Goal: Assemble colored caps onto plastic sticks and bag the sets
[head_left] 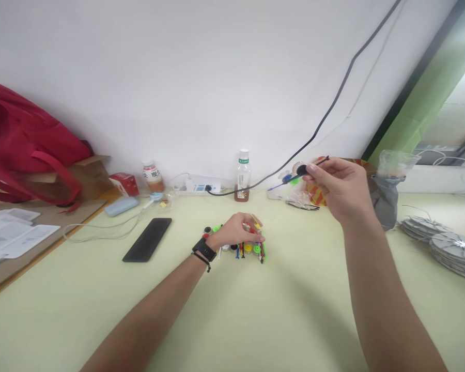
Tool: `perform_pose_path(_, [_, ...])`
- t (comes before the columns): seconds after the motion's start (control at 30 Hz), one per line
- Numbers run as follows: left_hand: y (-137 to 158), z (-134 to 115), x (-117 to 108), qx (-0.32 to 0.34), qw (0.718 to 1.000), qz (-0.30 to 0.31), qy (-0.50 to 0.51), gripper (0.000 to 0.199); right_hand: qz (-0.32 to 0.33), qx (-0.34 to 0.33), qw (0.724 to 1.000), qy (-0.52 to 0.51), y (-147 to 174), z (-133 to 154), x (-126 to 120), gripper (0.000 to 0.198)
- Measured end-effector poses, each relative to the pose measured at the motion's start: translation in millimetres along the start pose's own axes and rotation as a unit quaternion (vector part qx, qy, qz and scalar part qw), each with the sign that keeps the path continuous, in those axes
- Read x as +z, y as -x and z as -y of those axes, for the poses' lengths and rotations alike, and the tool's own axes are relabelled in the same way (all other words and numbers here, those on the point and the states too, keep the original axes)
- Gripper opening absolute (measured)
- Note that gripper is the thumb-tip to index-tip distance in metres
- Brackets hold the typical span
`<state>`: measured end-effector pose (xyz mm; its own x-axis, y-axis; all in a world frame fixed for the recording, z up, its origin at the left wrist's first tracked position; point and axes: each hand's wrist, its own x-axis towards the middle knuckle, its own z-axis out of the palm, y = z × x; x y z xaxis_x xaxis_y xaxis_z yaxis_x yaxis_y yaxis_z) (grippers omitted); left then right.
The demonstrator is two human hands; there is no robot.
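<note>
Through the head feed I have the right hand [349, 188] raised well above the table [232, 320], to the right of the bottle [242, 178]; its thumb and fingertips are closed in a pinch on a black disc [301, 169], with a thin blue stick [276, 186] slanting across behind it; I cannot tell whether the green and blue spots just beyond belong to the hold or to the clutter by the wall. I have the left hand [238, 230] low over a group of small coloured discs and sticks [248, 249] on the table, in front of the bottle; its fingers are half curled, thumb and forefinger at the group's right end, and I cannot tell whether they grip a piece or merely touch; the hand hides much of the middle.

I judge the work to be partway along; many pieces lie together under the left hand, while the black disc is up in the air, apart from them; how many pieces remain to be handled I cannot make out.
</note>
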<state>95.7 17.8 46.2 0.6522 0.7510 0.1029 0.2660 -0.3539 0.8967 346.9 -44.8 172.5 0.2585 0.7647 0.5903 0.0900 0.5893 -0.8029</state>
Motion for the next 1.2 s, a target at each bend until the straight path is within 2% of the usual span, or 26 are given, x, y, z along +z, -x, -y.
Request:
perform_pose_path(0.2, [2, -7, 2, 0.014, 0.999, -0.003, 0.04, 0.047, 0.009, 0.02, 1.0, 0.007, 7, -10, 28, 0.035])
perform_pose_path(0.37, [2, -9, 2, -0.022, 0.996, 0.01, 0.087, 0.056, 0.011, 0.01, 0.998, 0.061, 8, -11, 29, 0.036])
perform_pose_path(0.5, [2, -11, 3, -0.014, 0.997, -0.005, 0.073, 0.054, 0.016, 0.001, 0.994, 0.105, 11, -8, 31, 0.039])
perform_pose_path(0.63, [2, -12, 5, -0.016, 0.998, -0.022, 0.06, 0.053, 0.058, -0.007, 0.986, 0.157, 17, -3, 37, 0.046])
perform_pose_path(0.83, [3, -12, 6, -0.04, 0.995, -0.034, 0.08, 0.054, 0.147, -0.029, 0.975, 0.162, 22, 3, 37, 0.043])
perform_pose_path(1.07, [2, -14, 6, -0.006, 0.999, -0.021, 0.05, 0.05, 0.166, -0.035, 0.963, 0.21, 20, 0, 33, 0.04])
perform_pose_path(1.2, [3, -16, 8, 0.018, 0.999, -0.029, 0.022, 0.046, 0.194, -0.056, 0.934, 0.295, 21, -4, 33, 0.029])
